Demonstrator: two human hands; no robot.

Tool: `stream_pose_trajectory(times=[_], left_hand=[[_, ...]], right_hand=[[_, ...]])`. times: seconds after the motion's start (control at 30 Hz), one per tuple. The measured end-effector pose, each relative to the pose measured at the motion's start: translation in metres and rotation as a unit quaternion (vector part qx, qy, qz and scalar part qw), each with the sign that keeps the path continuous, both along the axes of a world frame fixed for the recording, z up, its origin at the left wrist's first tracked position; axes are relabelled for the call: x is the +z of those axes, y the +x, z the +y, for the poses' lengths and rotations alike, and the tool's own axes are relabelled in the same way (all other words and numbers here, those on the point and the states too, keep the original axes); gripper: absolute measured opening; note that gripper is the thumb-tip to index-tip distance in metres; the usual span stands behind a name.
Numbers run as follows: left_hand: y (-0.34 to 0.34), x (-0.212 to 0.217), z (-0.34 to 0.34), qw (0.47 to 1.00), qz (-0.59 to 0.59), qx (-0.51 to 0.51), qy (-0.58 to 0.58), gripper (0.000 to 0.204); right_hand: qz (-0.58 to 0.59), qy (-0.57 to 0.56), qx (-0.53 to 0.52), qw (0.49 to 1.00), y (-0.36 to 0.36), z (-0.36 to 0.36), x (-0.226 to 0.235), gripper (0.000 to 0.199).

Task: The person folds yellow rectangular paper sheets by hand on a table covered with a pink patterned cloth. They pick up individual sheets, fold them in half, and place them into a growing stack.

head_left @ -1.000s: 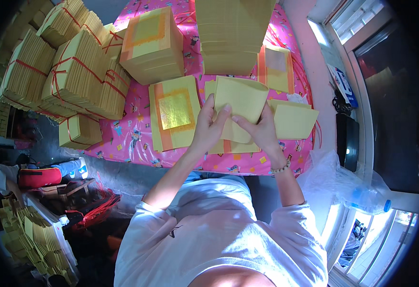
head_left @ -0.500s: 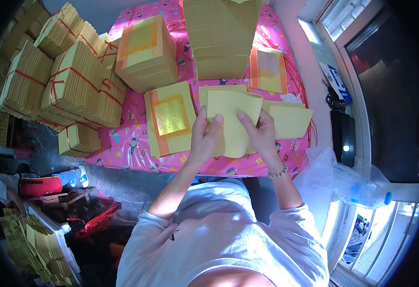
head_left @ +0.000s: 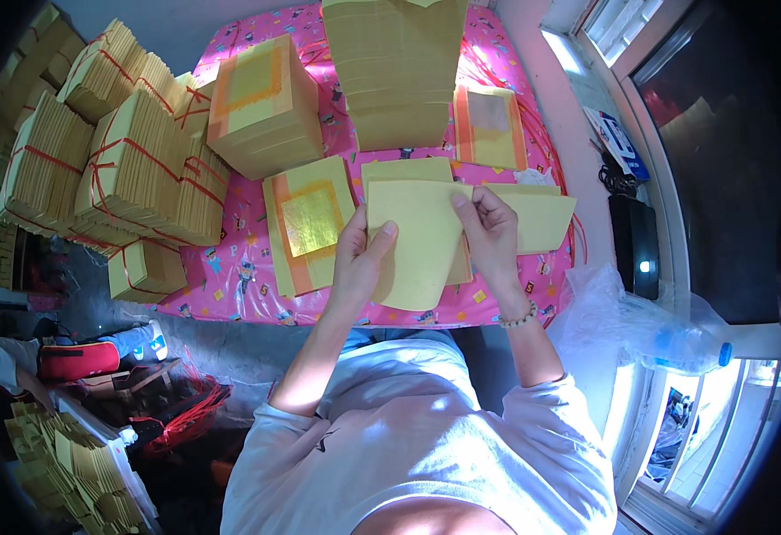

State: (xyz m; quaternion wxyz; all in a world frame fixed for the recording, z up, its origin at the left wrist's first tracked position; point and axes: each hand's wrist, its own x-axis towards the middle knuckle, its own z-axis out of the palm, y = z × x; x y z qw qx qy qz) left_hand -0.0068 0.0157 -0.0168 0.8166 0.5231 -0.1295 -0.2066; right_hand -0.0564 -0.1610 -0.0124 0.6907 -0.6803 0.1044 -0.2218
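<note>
A pale yellow paper sheet, longer near-to-far, is held over the near side of the pink-covered worktop, left edge pinched in the left grip, far right corner in the farther right grip.

The paper is plain yellow, the cloth pink (cartoon-printed), the bundles at ten o'clock yellow with red ties.
</note>
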Motion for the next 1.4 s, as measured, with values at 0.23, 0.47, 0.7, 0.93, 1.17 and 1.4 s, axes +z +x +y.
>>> stream_pose_trajectory(times=[0.23,0.47,0.7,0.93,1.17,1.4], left_hand=[[-0.004,-0.009,0.003,0.997,0.01,0.009,0.08,0.034],[-0.001,-0.009,0.007,0.998,-0.017,-0.003,0.062,0.033],[0.004,-0.002,-0.007,0.993,-0.069,-0.004,0.099,0.036],[0.016,0.008,-0.014,0.987,-0.093,0.041,0.125,0.042],[0.018,0.021,-0.02,0.977,-0.118,0.092,0.153,0.048],[0.036,0.011,-0.026,0.976,-0.156,0.082,0.127,0.046]], right_hand=[[0.079,-0.107,0.041,0.99,-0.027,0.002,-0.022,0.023],[0.073,-0.238,0.042,0.968,-0.038,0.001,-0.015,0.039],[0.042,-0.153,0.049,0.986,-0.047,-0.002,-0.029,0.043],[0.071,-0.193,0.058,0.977,-0.049,-0.008,-0.021,0.035],[0.032,-0.146,0.051,0.987,-0.047,-0.005,-0.025,0.034],[0.05,-0.133,0.066,0.988,-0.048,-0.016,-0.025,0.032]])
